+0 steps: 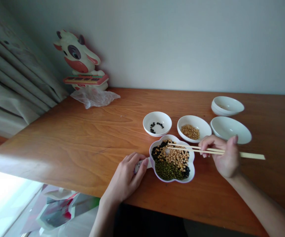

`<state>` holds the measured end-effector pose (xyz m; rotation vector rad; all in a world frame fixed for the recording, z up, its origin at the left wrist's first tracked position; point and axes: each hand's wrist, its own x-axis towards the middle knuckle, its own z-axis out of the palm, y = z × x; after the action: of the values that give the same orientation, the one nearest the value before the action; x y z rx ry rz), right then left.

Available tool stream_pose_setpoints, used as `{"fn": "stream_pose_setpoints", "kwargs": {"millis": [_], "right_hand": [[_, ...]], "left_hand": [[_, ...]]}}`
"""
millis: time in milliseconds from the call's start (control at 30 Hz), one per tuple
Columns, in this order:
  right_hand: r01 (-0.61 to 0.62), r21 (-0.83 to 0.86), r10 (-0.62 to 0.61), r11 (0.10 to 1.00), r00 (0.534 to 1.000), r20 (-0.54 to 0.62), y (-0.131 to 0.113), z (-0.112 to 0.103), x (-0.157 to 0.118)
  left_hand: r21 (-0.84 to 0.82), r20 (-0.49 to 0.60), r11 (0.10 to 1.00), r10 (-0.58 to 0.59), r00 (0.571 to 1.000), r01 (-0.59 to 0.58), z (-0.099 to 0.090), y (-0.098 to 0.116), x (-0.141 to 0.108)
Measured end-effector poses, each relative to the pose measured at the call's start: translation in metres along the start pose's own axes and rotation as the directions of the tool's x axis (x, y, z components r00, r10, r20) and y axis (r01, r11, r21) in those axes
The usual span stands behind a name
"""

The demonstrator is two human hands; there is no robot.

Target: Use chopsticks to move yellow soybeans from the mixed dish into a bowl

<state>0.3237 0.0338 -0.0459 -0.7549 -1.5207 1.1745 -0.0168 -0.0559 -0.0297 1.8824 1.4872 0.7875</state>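
Here, a flower-shaped dish [192,171] of mixed beans is set near the front edge of a wooden tabletop [83,148], between two bare hands. Its short handle [149,163], pointed left, is clasped by the grip of the left hand [128,174]. In the dish, green beans [168,170] are gathered at the near side, pale beans [179,158] are spread from the far left to the right, and black beans [156,153] are scattered along the edges.

A pair of chopsticks [216,151] is held in the grip of the right hand [222,156], with the fingers curled round the sticks and the thumb raised. Their long axis is laid almost left to right: the thick ends are pointed right and slightly nearer, the thin tips left, over the far left part of the dish. The tips are seen slightly apart; whether a bean is pinched cannot be told.

Just beyond the tips, a little left, a bowl with a few black beans [166,120] is placed. Farther right, a bowl with pale beans [205,128] is placed beyond the sticks, and by it the right hand is more closely neighboured than the left.
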Motion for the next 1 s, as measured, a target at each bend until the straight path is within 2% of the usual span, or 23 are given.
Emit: {"fn": "stream_pose_setpoints", "kwargs": {"millis": [200, 733, 1000], "right_hand": [[-0.037, 0.002, 0.037, 0.999, 0.999, -0.006, -0.001, 0.006, 0.000], [-0.117, -0.084, 0.105, 0.990, 0.985, -0.133, -0.015, 0.021, 0.005], [-0.160, -0.134, 0.142, 0.978, 0.980, -0.137, -0.014, 0.021, 0.004]], "left_hand": [[0.005, -0.014, 1.000, 0.008, 1.000, -0.008, 0.000, 0.001, 0.001], [0.005, -0.007, 1.000, 0.011, 1.000, -0.011, 0.000, 0.000, 0.001], [0.021, -0.012, 1.000, 0.015, 1.000, -0.015, 0.000, 0.001, 0.001]]}}
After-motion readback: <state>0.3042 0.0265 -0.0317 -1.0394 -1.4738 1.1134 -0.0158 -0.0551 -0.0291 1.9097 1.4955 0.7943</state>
